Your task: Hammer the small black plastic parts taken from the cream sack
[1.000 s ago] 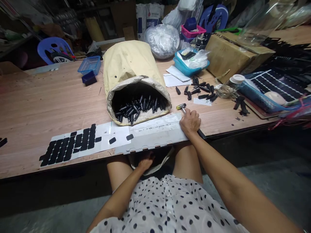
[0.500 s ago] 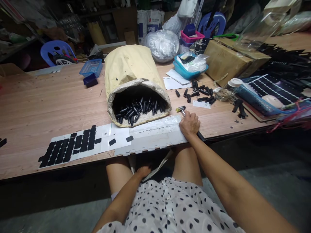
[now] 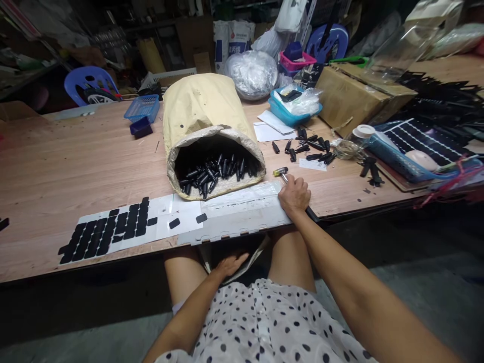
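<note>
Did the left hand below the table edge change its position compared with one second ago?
Yes. The left hand now lies lower and more open, fingers spread, further below the table edge than one second ago, when it reached up close under the white strip.

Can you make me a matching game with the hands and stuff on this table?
Things:
1. right hand
2. left hand
3. sack
4. black pads

Places:
A. below the table edge, on the lap
B. on a white sheet, left part of the table
C. on a small hammer at the table edge
D. lying on its side, black parts inside

Pairs: 1-C, 2-A, 3-D, 4-B
</note>
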A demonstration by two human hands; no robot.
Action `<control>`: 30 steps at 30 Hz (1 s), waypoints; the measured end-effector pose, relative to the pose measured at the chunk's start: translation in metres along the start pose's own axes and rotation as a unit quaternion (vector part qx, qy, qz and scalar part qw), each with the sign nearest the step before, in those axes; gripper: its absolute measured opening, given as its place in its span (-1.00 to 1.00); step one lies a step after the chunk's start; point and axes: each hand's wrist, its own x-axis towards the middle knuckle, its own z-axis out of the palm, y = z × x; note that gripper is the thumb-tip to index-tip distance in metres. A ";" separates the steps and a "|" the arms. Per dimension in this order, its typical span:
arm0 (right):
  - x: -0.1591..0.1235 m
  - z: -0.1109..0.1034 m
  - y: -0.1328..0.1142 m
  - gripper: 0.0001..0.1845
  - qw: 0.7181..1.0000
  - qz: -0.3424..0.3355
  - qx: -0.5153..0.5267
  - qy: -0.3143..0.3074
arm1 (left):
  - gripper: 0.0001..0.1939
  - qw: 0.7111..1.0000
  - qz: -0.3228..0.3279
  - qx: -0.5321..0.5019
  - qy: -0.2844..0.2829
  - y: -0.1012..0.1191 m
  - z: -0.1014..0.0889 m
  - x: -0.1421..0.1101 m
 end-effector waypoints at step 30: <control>-0.002 -0.006 -0.004 -0.57 1.000 0.001 0.001 -0.010 | -0.57 0.962 0.171 0.202 -0.071 0.103 -0.030 -0.041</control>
